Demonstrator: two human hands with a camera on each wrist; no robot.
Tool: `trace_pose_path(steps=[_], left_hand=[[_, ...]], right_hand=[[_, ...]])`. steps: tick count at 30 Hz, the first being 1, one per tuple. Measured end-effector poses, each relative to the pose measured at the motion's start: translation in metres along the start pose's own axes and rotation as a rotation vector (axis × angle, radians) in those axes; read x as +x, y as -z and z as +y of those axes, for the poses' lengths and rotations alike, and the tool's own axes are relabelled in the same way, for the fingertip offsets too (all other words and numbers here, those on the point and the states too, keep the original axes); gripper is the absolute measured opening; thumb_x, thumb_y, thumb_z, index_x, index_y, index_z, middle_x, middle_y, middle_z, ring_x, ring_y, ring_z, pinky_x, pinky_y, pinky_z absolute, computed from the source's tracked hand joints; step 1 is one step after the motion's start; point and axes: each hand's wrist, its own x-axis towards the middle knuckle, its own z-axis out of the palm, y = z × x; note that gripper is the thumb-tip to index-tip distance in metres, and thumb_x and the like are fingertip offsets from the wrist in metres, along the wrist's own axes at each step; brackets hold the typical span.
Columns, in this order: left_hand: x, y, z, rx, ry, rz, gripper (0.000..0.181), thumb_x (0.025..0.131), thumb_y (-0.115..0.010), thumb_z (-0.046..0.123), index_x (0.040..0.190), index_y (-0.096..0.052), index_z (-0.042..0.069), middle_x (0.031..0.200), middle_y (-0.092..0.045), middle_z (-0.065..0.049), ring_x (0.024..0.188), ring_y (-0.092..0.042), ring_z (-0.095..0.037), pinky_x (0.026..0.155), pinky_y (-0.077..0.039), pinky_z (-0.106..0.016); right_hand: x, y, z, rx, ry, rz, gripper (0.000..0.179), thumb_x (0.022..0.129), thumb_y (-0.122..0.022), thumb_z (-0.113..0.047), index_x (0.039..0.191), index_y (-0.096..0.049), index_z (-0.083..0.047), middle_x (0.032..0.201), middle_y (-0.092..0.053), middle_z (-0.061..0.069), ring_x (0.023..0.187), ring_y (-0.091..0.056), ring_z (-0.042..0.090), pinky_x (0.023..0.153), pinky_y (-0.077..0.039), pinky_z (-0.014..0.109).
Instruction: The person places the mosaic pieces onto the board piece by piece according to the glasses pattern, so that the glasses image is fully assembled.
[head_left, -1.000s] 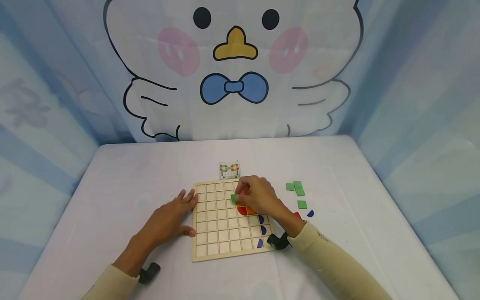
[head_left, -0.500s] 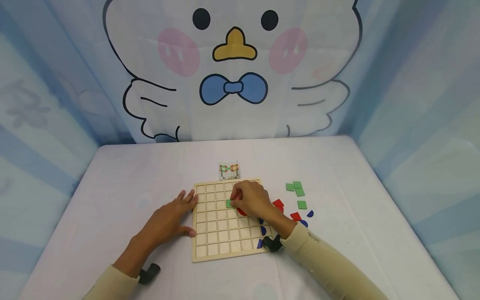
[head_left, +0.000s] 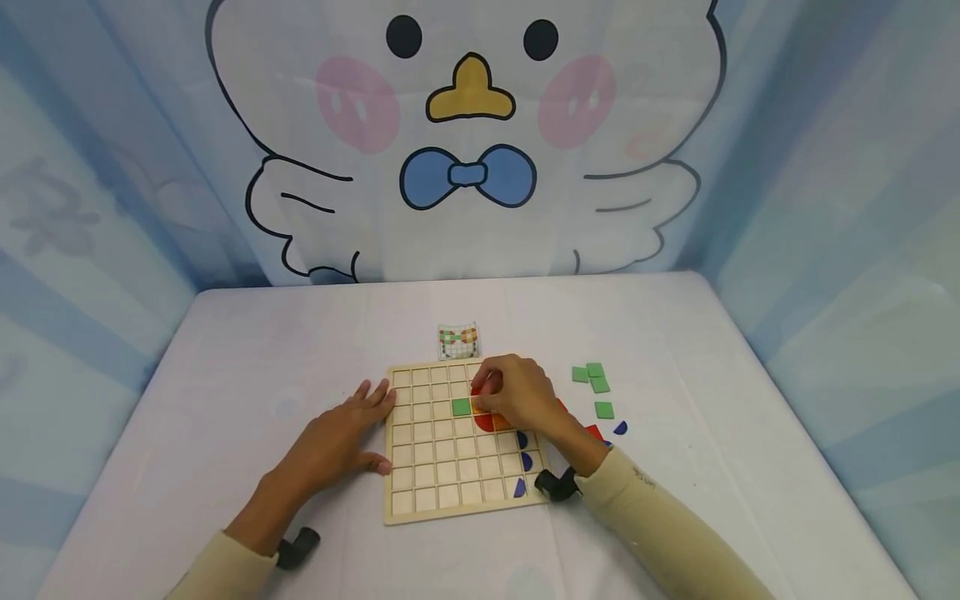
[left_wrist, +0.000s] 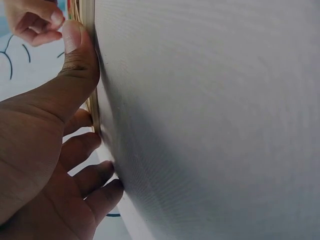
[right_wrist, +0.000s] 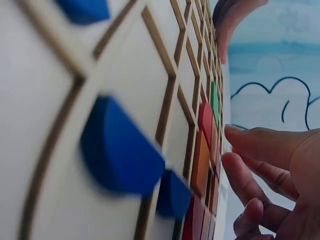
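A wooden grid board lies on the white table. My left hand rests at its left edge, thumb and fingers spread; in the left wrist view the thumb touches the board's side. Over the upper right cells hovers my right hand, fingers bent. No piece shows between its thumb and fingertips in the right wrist view. A green square tile sits in a cell left of that hand. Red and orange pieces are partly covered by the hand. Several blue pieces lie down the right side.
Behind the board is a small pattern card. Loose green squares, a blue half-round piece and partly hidden red pieces lie on the table at right. A printed curtain stands behind the table.
My right hand moved left and down with the green tile, left it in a cell, then drew back up and right. My left hand stayed at the board's edge.
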Motion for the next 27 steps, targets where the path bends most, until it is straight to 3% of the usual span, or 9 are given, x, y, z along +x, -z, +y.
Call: trace_pose_path(steps=[9, 16, 19, 27], left_hand=[[0.0, -0.001, -0.001, 0.007, 0.002, 0.002, 0.111, 0.072, -0.093, 0.043, 0.163, -0.041, 0.009, 0.172, -0.032, -0.013, 0.16, -0.031, -0.043, 0.117, -0.043, -0.068], [0.0, -0.001, -0.001, 0.012, -0.009, 0.011, 0.11, 0.073, -0.092, 0.043, 0.163, -0.04, 0.009, 0.172, -0.032, -0.013, 0.16, -0.031, -0.043, 0.117, -0.044, -0.067], [-0.001, -0.001, -0.001, 0.011, -0.016, 0.012, 0.11, 0.073, -0.092, 0.044, 0.164, -0.04, 0.009, 0.172, -0.032, -0.014, 0.16, -0.031, -0.044, 0.116, -0.044, -0.067], [-0.002, 0.001, -0.001, 0.004, -0.026, 0.008, 0.109, 0.074, -0.091, 0.044, 0.164, -0.04, 0.009, 0.172, -0.033, -0.013, 0.16, -0.032, -0.044, 0.117, -0.044, -0.067]], right_hand=[[-0.006, 0.021, 0.023, -0.019, -0.106, 0.069, 0.015, 0.09, -0.087, -0.02, 0.103, -0.079, -0.021, 0.089, -0.071, -0.004, 0.088, -0.061, 0.018, 0.073, -0.049, 0.031], [-0.013, 0.044, 0.052, -0.025, -0.182, 0.123, 0.015, 0.095, -0.081, -0.021, 0.109, -0.078, -0.019, 0.097, -0.072, 0.002, 0.081, -0.061, 0.022, 0.063, -0.057, 0.029], [-0.016, 0.054, 0.065, -0.057, -0.206, 0.156, 0.017, 0.095, -0.08, -0.02, 0.112, -0.078, -0.019, 0.101, -0.074, 0.003, 0.082, -0.062, 0.023, 0.069, -0.057, 0.032], [-0.021, 0.074, 0.095, -0.12, -0.263, 0.201, 0.025, 0.096, -0.079, -0.019, 0.122, -0.076, -0.019, 0.116, -0.077, 0.009, 0.1, -0.065, 0.029, 0.075, -0.059, 0.036]])
